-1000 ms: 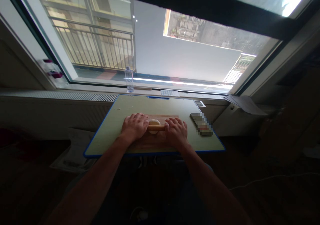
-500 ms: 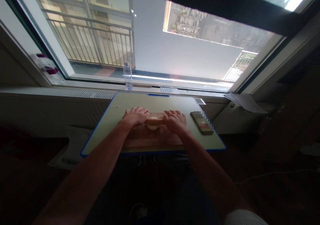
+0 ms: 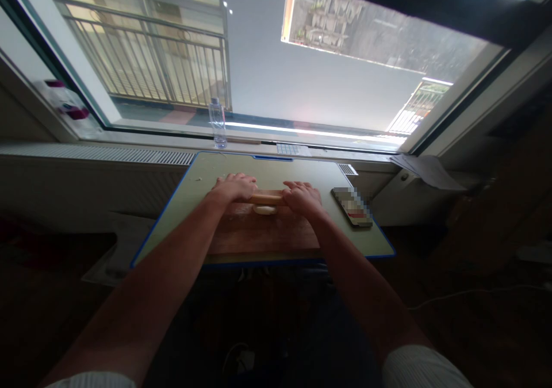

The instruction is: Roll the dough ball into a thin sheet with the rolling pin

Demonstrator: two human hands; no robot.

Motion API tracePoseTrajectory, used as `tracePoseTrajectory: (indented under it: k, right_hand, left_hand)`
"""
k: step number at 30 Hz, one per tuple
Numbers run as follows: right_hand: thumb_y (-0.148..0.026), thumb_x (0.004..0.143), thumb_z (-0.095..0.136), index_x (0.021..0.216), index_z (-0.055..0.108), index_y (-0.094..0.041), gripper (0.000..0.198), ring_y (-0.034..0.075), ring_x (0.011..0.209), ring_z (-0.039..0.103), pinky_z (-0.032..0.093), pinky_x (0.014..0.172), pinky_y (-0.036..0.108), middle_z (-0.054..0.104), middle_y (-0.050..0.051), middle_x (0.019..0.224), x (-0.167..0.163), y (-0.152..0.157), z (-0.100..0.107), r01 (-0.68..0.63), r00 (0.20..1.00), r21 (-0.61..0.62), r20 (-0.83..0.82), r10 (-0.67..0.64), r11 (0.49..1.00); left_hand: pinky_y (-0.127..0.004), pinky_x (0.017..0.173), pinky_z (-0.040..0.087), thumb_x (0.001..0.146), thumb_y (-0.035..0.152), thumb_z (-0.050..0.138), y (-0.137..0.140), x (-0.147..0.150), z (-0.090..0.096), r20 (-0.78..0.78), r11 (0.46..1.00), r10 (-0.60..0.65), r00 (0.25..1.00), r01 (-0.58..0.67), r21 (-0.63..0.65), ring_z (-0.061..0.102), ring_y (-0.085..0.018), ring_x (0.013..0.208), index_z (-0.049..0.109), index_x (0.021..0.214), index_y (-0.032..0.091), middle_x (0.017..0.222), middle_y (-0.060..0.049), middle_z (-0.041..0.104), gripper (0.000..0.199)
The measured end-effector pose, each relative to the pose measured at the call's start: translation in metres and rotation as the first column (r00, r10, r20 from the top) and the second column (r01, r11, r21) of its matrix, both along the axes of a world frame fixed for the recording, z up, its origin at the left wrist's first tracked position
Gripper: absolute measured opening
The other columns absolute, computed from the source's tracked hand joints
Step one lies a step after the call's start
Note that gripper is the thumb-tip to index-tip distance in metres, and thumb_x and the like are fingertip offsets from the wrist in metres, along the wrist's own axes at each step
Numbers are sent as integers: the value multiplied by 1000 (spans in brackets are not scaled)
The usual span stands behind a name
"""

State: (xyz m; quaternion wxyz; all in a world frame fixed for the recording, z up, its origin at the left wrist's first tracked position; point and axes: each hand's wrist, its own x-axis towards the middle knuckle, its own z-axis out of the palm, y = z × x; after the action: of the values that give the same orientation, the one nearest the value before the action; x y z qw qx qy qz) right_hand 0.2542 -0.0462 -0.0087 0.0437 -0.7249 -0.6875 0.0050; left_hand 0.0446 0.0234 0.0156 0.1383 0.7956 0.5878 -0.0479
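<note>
Both of my hands are on a wooden rolling pin (image 3: 267, 198) that lies crosswise over a wooden board (image 3: 263, 235). My left hand (image 3: 235, 187) covers the pin's left end, its fingers curled over the wood. At the right end, my right hand (image 3: 303, 197) grips the pin in the same way. A pale lump of dough (image 3: 264, 210) shows just on my side of the pin; how far it reaches beneath the pin is hidden. Light flour traces mark the board around it.
The board lies on a small pale table (image 3: 172, 227) with a blue edge. A phone (image 3: 352, 207) rests on its right side. Behind, a clear bottle (image 3: 218, 123) stands on the windowsill, another with a purple cap (image 3: 66, 106) at far left. Papers (image 3: 425, 169) lie at the right.
My hands and the rolling pin have moved a little away from me, and more of the dough shows on the near side. The view has shifted slightly.
</note>
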Motion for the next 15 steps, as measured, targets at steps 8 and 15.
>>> tracePoseTrajectory:
  k: [8,15]
  right_hand:
    - [-40,109,39,152,63,-33,50,30,135,55,42,111,48,63,3,156,-2,-9,-3,-6,1000,93,-17,8,996]
    - [-40,111,39,144,68,-30,45,28,131,57,42,108,44,70,5,146,-8,-23,-3,22,1000,157,10,-24,987]
  left_hand:
    - [-67,128,26,103,57,30,-3,-7,-14,34,998,-3,999,1,62,38,-36,158,52,161,39,176,-4,39,64]
    - [-63,127,29,105,54,26,-18,-10,-17,40,990,-23,999,17,143,43,-33,154,55,158,35,172,-5,45,64]
